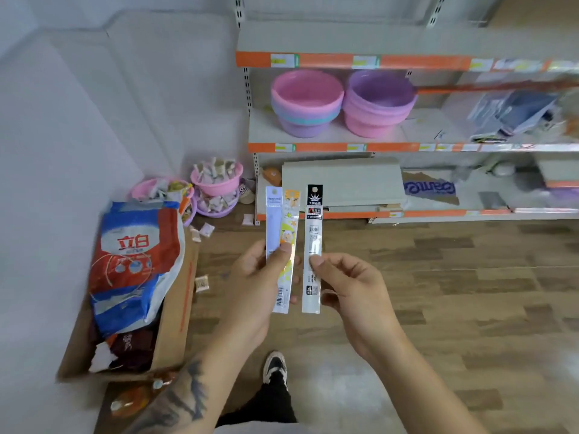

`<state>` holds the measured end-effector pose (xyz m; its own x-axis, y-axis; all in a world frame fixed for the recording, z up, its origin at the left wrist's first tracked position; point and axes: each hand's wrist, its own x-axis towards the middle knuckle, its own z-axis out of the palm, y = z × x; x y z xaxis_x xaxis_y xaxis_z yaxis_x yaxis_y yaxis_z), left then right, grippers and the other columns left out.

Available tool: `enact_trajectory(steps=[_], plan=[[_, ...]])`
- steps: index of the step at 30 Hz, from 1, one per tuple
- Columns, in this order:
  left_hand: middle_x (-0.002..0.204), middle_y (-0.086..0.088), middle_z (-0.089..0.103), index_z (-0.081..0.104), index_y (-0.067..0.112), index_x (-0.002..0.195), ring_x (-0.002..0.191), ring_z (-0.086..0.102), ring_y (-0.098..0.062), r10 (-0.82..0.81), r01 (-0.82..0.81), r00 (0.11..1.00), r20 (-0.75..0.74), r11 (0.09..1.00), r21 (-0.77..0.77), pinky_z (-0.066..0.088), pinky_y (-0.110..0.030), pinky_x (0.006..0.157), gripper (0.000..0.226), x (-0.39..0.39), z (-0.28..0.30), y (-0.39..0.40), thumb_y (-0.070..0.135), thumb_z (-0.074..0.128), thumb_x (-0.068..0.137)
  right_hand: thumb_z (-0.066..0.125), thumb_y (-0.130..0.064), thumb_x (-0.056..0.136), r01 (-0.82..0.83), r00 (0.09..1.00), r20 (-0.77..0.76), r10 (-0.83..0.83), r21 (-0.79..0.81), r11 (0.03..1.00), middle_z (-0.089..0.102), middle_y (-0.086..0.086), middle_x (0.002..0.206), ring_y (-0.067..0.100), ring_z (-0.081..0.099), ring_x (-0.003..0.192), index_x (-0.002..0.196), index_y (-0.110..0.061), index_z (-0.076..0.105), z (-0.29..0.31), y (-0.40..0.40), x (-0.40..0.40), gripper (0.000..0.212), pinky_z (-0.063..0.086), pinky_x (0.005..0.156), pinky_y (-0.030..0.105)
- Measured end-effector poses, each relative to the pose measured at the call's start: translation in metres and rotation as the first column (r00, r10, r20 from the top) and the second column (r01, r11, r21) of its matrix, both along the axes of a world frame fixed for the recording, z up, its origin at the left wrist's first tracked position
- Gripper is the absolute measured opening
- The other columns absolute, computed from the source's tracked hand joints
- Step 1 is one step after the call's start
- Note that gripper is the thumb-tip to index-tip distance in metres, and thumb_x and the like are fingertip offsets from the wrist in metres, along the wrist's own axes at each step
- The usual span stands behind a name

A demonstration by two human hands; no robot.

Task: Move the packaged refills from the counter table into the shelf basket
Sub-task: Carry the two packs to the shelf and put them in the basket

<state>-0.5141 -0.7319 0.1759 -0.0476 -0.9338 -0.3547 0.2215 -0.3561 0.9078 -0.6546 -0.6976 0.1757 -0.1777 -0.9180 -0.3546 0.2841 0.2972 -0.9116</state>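
Both hands loaded, standing in front of the shelf [407,147]. My left hand [260,277] pinches two refill packs fanned together: the pale blue pack [273,220] and the yellow cartoon pack [289,245], thumb across the front of both, fingers behind. My right hand [351,286] pinches the black-header pack [313,245] on its own, thumb on the front about mid-length. All three held upright, headers up, side by side but the black one apart from the other two; I judge that's so I can read the labels and sort by type before dropping them.

Packs are off the counter and in the air, none in a basket yet. Counter table isn't in view. Which basket is the target I can't tell: the stacked pink and purple tubs [341,101] sit on the middle shelf; more pink tubs [216,180] full of small sachets on the floor by the shelf post. Cardboard box [175,314] with a detergent bag [138,261] to my left, not involved.

Next, likely: reach forward to the shelf.
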Motion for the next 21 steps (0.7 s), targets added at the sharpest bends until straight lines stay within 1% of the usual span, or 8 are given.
enact_trajectory(steps=[2, 5, 8, 10, 13, 17, 20, 21], plan=[[0.085, -0.006, 0.068, 0.071, 0.012, 0.111, 0.067, 0.064, -0.017, -0.014, 0.014, 1.000, -0.003, 0.999, -0.033, 0.051, -0.028, 0.048, 0.016, -0.002, 0.005, -0.032, 0.022, 0.061, 0.103, 0.071, -0.022, 0.095, 0.031, 1.000, 0.004, -0.031, -0.014, 0.999, 0.075, 0.026, 0.094, 0.053, 0.064, 0.078, 0.099, 0.001, 0.073, 0.006, -0.029, 0.000, 0.023, 0.048, 0.077, 0.048], [0.082, 0.000, 0.069, 0.069, 0.011, 0.113, 0.068, 0.066, -0.013, -0.031, 0.032, 0.999, 0.009, 0.998, -0.054, 0.052, -0.025, 0.050, 0.017, -0.008, 0.008, -0.073, 0.022, 0.059, 0.105, 0.075, -0.025, 0.093, 0.086, 0.996, -0.009, -0.086, -0.023, 0.996, 0.074, 0.028, 0.097, 0.059, 0.063, 0.084, 0.099, -0.001, 0.075, 0.012, -0.063, -0.001, 0.024, 0.050, 0.078, 0.050], [0.083, -0.006, 0.071, 0.069, 0.013, 0.113, 0.066, 0.065, -0.024, -0.078, 0.079, 0.997, 0.011, 0.995, -0.064, 0.052, -0.033, 0.049, 0.021, -0.017, 0.011, -0.109, 0.029, 0.058, 0.105, 0.071, -0.022, 0.095, 0.124, 0.992, -0.014, -0.124, -0.041, 0.991, 0.075, 0.026, 0.092, 0.043, 0.068, 0.077, 0.097, 0.000, 0.074, 0.019, -0.094, -0.009, 0.022, 0.050, 0.075, 0.044], [0.082, -0.010, 0.071, 0.070, 0.015, 0.111, 0.056, 0.061, -0.024, -0.097, 0.097, 0.995, -0.001, 0.994, -0.055, 0.049, -0.033, 0.046, 0.022, -0.026, 0.013, -0.132, 0.033, 0.058, 0.105, 0.069, -0.019, 0.096, 0.135, 0.991, -0.011, -0.136, -0.057, 0.989, 0.075, 0.026, 0.090, 0.037, 0.068, 0.074, 0.097, 0.001, 0.074, 0.023, -0.114, -0.015, 0.021, 0.052, 0.071, 0.040], [0.076, -0.011, 0.066, 0.070, 0.015, 0.106, 0.048, 0.053, -0.023, -0.098, 0.096, 0.995, -0.033, 0.994, -0.055, 0.043, -0.030, 0.045, 0.021, -0.038, 0.014, -0.165, 0.033, 0.059, 0.104, 0.068, -0.019, 0.096, 0.131, 0.991, -0.003, -0.131, -0.096, 0.987, 0.074, 0.028, 0.089, 0.036, 0.068, 0.070, 0.099, 0.003, 0.074, 0.029, -0.145, -0.024, 0.022, 0.053, 0.069, 0.038], [0.074, -0.011, 0.061, 0.068, 0.010, 0.108, 0.047, 0.048, -0.024, -0.078, 0.074, 0.996, -0.037, 0.993, -0.087, 0.037, -0.027, 0.044, 0.022, -0.057, 0.015, -0.216, 0.030, 0.058, 0.105, 0.064, -0.014, 0.097, 0.125, 0.992, 0.041, -0.121, -0.155, 0.980, 0.072, 0.030, 0.086, 0.034, 0.069, 0.063, 0.097, 0.007, 0.070, 0.036, -0.193, -0.040, 0.022, 0.054, 0.059, 0.030], [0.079, -0.011, 0.060, 0.066, 0.008, 0.107, 0.046, 0.047, -0.025, -0.057, 0.052, 0.998, -0.035, 0.992, -0.118, 0.036, -0.026, 0.045, 0.023, -0.073, 0.023, -0.257, 0.029, 0.059, 0.104, 0.068, -0.017, 0.097, 0.148, 0.988, -0.017, -0.155, -0.211, 0.966, 0.073, 0.026, 0.085, 0.048, 0.067, 0.072, 0.091, -0.002, 0.074, 0.042, -0.235, -0.055, 0.018, 0.053, 0.067, 0.044], [0.079, -0.010, 0.060, 0.066, 0.007, 0.107, 0.046, 0.047, -0.025, -0.053, 0.049, 0.998, -0.024, 0.989, -0.139, 0.036, -0.026, 0.045, 0.023, -0.080, 0.028, -0.272, 0.029, 0.059, 0.104, 0.068, -0.018, 0.097, 0.160, 0.984, -0.035, -0.173, -0.231, 0.960, 0.074, 0.024, 0.085, 0.047, 0.068, 0.074, 0.087, -0.006, 0.075, 0.045, -0.251, -0.063, 0.017, 0.052, 0.070, 0.049]])
